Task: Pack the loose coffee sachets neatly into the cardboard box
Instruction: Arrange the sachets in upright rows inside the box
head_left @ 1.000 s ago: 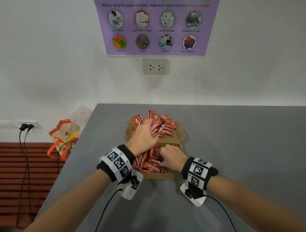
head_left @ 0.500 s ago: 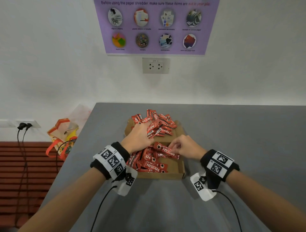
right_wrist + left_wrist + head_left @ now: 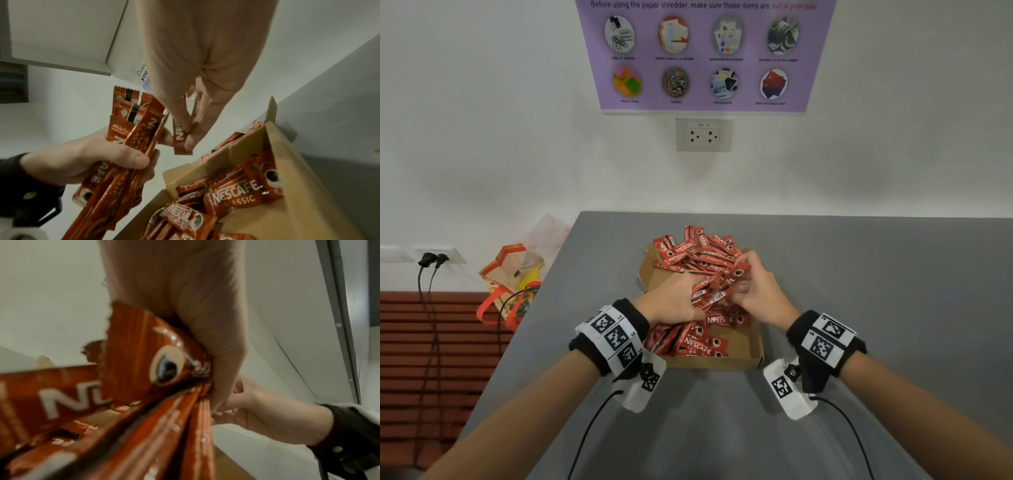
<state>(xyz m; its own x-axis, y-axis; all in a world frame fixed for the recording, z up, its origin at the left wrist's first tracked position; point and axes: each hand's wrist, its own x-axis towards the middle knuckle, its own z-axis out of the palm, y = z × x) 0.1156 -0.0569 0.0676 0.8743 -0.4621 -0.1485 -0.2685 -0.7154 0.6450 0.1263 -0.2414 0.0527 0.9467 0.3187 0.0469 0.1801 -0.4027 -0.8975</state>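
The grey counter (image 3: 859, 308) carries an open cardboard box (image 3: 743, 349) near its left half. The box flap (image 3: 645, 274) lies folded back on the far side. A loose pile of red Nescafe sachets (image 3: 698, 250) rests on the flap and the far part of the box. More sachets (image 3: 697, 342) lie flat inside the box at its near left.

The left hand (image 3: 671, 301) is above the box; its fingers and thumb are curled around a bundle of sachets (image 3: 123, 146), held roughly lengthwise. The exact count in the bundle cannot be read, as the left wrist view is blurred. The right hand (image 3: 756, 294) is just beside the left hand, above the box. Its fingertips (image 3: 189, 138) pinch a single sachet (image 3: 180, 139) close to the bundle. Both wrists wear black bands with printed markers.

On the wall behind the counter are a purple poster (image 3: 705, 54) and a double socket (image 3: 703, 135).
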